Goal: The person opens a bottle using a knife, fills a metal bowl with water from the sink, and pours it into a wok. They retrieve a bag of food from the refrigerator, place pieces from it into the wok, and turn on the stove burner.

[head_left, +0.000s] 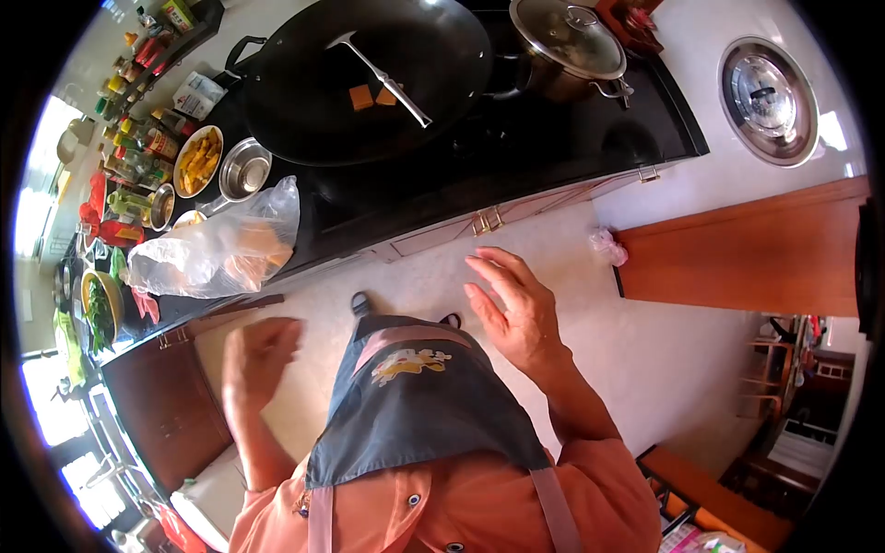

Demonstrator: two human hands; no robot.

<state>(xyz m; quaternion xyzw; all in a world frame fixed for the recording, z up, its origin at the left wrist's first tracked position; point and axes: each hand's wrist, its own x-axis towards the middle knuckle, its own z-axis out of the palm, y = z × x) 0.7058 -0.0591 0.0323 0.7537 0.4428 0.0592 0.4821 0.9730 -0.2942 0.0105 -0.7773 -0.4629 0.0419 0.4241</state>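
Note:
My left hand [262,358] is raised below the counter, nearest to a clear plastic bag [221,244] with pale orange contents. Motion blurs its fingers, and nothing can be made out in them. My right hand [518,313] is held in the air in front of the cabinet doors, fingers apart and holding nothing. On the stove sits a large black wok [304,101]. A metal spatula [380,76] leans inside it, and orange-brown blocks [360,98] lie by the spatula's handle.
A lidded pot [572,55] stands right of the wok. Left of it are a bowl of yellow pieces [198,162], a small metal pan [245,170], several bottles [138,161] and a bowl of greens [101,309]. A metal lid [769,101] rests at the right.

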